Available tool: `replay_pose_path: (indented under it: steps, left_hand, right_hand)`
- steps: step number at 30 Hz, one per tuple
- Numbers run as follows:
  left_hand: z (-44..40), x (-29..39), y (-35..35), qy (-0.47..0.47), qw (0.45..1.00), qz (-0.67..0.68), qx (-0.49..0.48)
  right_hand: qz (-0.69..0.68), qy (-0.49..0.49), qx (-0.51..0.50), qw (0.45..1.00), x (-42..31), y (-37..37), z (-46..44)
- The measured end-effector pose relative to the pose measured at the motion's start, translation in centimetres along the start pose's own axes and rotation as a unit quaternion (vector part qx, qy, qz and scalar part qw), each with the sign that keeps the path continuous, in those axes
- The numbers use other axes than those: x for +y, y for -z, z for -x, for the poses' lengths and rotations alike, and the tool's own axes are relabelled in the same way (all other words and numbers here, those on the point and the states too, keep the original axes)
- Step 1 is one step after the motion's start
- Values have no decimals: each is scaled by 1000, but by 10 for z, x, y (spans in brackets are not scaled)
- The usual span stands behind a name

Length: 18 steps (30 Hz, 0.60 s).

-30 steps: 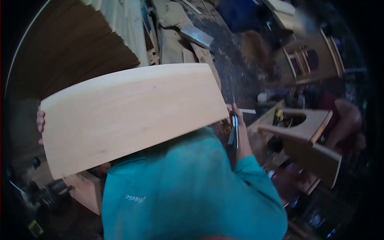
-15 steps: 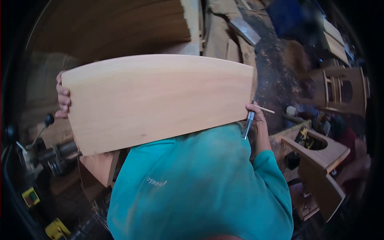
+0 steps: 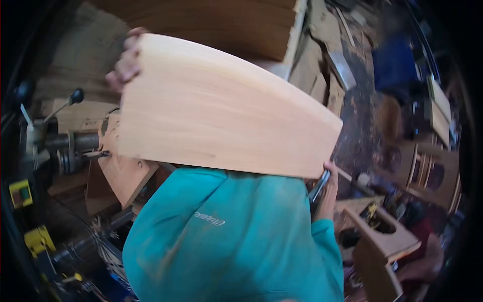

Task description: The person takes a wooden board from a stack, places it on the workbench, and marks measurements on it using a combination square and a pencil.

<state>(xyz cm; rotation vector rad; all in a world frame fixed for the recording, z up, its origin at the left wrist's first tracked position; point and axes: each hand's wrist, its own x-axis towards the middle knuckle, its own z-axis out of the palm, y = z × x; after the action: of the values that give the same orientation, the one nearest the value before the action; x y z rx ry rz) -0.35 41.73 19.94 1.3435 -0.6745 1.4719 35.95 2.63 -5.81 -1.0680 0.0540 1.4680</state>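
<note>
A pale wooden board (image 3: 226, 116) with one curved long edge lies across the front of my teal sweatshirt (image 3: 236, 236), tilted down to the right. My left hand (image 3: 126, 63), somewhat blurred, has its fingers wrapped round the board's upper left end. At the lower right corner my right hand (image 3: 328, 189) grips the board. That same hand also has a slim metallic tool (image 3: 319, 186) in it, pointing down; its kind is unclear. A thin pale stick (image 3: 344, 174) sticks out beside the right fingers.
On the left stands a machine with black-knobbed levers (image 3: 75, 95) and yellow switch boxes (image 3: 39, 240). A wooden piece (image 3: 128, 176) sits beneath the board's left end. Stacked brown panels (image 3: 211, 25) are ahead. Wooden frames with oval cut-outs (image 3: 397, 236) and another person's arm (image 3: 422, 267) are on the right.
The board has tipped, its left end rising with my left hand and its right end dropping with my right hand. The whole view has also shifted.
</note>
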Motion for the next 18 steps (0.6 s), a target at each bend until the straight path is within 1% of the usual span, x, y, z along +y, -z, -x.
replay_pose_path:
  steps: [1, 2, 3, 4, 5, 6, 7, 8, 9, 11, 12, 14, 15, 17, 18]
  left_hand:
    - [4, -2, -5, 48, 998, 22, 30]
    - [6, -2, -8, 99, 992, 50, 64]
    - [5, -1, -8, 149, 980, 85, 97]
    - [4, 3, -17, 141, 982, 86, 95]
    - [4, 11, -32, 252, 949, 34, 188]
    - [7, 17, -44, 360, 890, -19, 278]
    - [11, 24, -45, 359, 891, -14, 279]
    - [16, 32, -40, 458, 848, -95, 251]
    - [21, 37, -35, 547, 790, -173, 217]
    - [28, 37, -24, 638, 714, -252, 142]
    - [37, 38, -17, 637, 718, -245, 135]
    - [64, 35, 0, 690, 643, -317, 96]
    - [80, 33, 8, 692, 646, -309, 89]
    - [110, 22, 27, 690, 588, -418, 65]
    - [121, 13, 28, 624, 619, -475, 44]
  right_hand:
    - [-41, 18, 7, 999, -4, -18, 8]
    - [-15, 1, -21, 1000, -13, -16, 15]
    - [-4, 31, 4, 1000, -14, -17, 18]
    - [12, 38, 28, 999, -16, -4, 17]
    - [27, 46, 55, 997, -17, 9, 12]
    - [30, 50, 57, 997, -23, 12, 14]
    - [50, 57, 75, 994, -27, 16, 20]
    - [68, 66, 95, 991, -33, 16, 24]
    - [69, 73, 101, 990, -41, 17, 30]
    - [112, 120, 52, 985, -58, 14, 35]
    - [109, 128, 58, 984, -67, 16, 35]
    - [205, 80, 85, 972, -83, 21, 34]
    - [202, 83, 95, 971, -86, 12, 37]
    - [233, 136, 86, 959, -93, -12, 29]
    - [263, 106, 65, 957, -94, 3, 17]
